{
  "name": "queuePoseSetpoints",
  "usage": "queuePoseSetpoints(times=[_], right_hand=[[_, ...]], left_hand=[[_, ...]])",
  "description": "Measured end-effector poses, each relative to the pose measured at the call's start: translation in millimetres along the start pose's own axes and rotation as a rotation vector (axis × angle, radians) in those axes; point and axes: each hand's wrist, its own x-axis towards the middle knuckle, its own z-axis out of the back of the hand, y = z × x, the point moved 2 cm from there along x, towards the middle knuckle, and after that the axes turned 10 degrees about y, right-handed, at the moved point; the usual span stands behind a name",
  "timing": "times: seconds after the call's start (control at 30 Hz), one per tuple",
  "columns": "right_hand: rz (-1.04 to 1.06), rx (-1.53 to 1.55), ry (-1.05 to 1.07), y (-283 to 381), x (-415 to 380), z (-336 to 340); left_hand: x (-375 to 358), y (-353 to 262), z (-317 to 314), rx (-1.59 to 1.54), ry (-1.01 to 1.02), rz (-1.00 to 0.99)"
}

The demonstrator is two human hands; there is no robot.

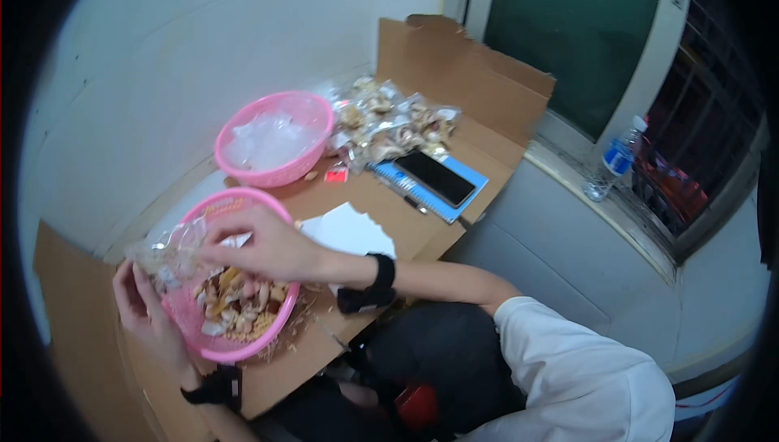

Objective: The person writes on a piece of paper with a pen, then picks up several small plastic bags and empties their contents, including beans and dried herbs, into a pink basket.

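Observation:
A clear plastic bag is held over the left side of a pink basket. My left hand grips the bag from its lower left, fingers closed on it. From the right, my right hand reaches across the basket, its fingers pinched at the bag's edge; whether they also hold a small piece cannot be made out. Inside the basket lie mixed dried pieces in brown, yellow and whitish tones, with pale yellow bean-like grains beneath them.
Behind stands a second pink basket with clear plastic bags. Several filled bags are piled beside it. A phone rests on a blue notebook, near white paper. A bottle stands on the windowsill.

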Motion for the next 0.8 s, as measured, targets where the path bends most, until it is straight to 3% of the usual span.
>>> queuePoseSetpoints(times=[0.07,0.13,0.27,0.33,0.43,0.67,0.73,0.8], right_hand=[[0.191,-0.289,-0.121,-8.8,3.7,10.3],[0.201,-0.363,-0.150,-17.5,6.3,20.5],[0.163,-0.477,-0.209,-15.5,5.1,22.0],[0.159,-0.513,-0.207,-19.9,6.3,22.4],[0.218,-0.491,-0.207,-21.9,7.9,21.2],[0.194,-0.444,-0.196,-16.3,7.2,19.2],[0.182,-0.385,-0.171,-22.3,8.2,15.1],[0.177,-0.418,-0.184,-22.5,9.1,18.4]], left_hand=[[1.1,-8.9,-1.5,0.099,-0.038,0.009],[-1.3,-21.1,-4.7,0.193,-0.066,0.019],[0.5,-33.2,-2.6,0.434,-0.068,-0.129],[3.6,-32.6,0.9,0.677,-0.051,-0.360],[3.1,-42.9,-6.6,0.654,0.060,-0.341],[-3.4,-43.8,-14.1,0.499,0.017,-0.387],[-2.3,-35.6,-10.9,0.511,0.094,-0.355],[-3.7,-40.6,-12.6,0.415,-0.019,-0.314]])
